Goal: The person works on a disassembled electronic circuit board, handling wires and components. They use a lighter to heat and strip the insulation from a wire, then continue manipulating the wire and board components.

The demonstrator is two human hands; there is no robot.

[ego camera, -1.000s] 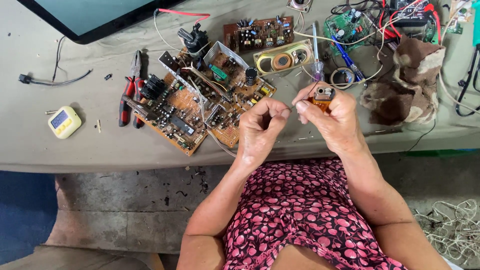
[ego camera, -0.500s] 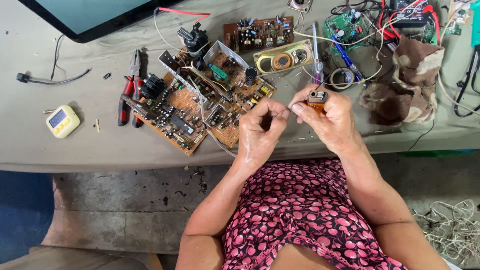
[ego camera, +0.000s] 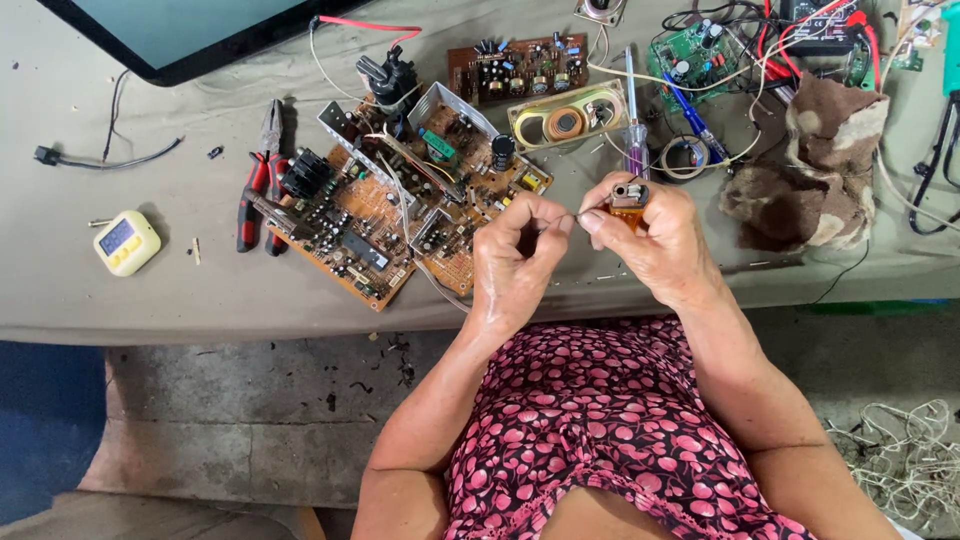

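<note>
Head view: right hand (ego camera: 655, 240) grip holds orange component (ego camera: 628, 207); left hand (ego camera: 515, 262) pinches its thin wire (ego camera: 572, 213), wire hard to see.

both arms bent, left hand (ego camera: 515, 255) and right hand (ego camera: 655, 240) pinched fingertip to fingertip.

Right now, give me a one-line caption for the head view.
Right hand holds a small orange part; left hand pinches its thin wire beside a circuit board.

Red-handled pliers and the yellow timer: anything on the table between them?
Head view: only a small pale stick-like scrap lies between the pliers and the timer; otherwise bare table.
</note>
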